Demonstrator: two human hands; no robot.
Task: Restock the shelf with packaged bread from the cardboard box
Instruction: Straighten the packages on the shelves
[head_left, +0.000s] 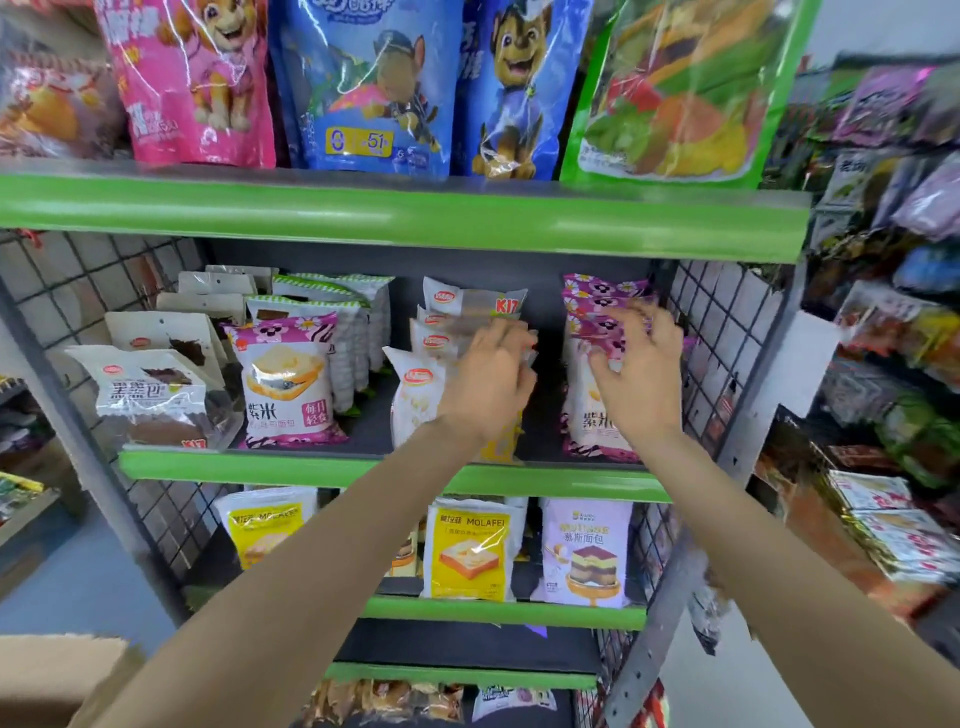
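On the middle shelf (322, 462) stand rows of packaged bread. My left hand (485, 382) reaches into the row of white and yellow bread packs (415, 400) and its fingers rest on the front packs' tops. My right hand (641, 366) is at the row of purple flowered bread packs (597, 317) on the right, fingers curled over their upper edges. Whether either hand truly grips a pack is blurred. A corner of the cardboard box (57, 675) shows at the bottom left.
A lone purple pack (285, 379) and dark bread packs (150, 395) fill the shelf's left. Wire grid sides (722, 332) bound the shelf. Snack bags (363, 83) stand above, yellow and lilac bread packs (467, 551) below. A side rack (893, 364) of goods is at the right.
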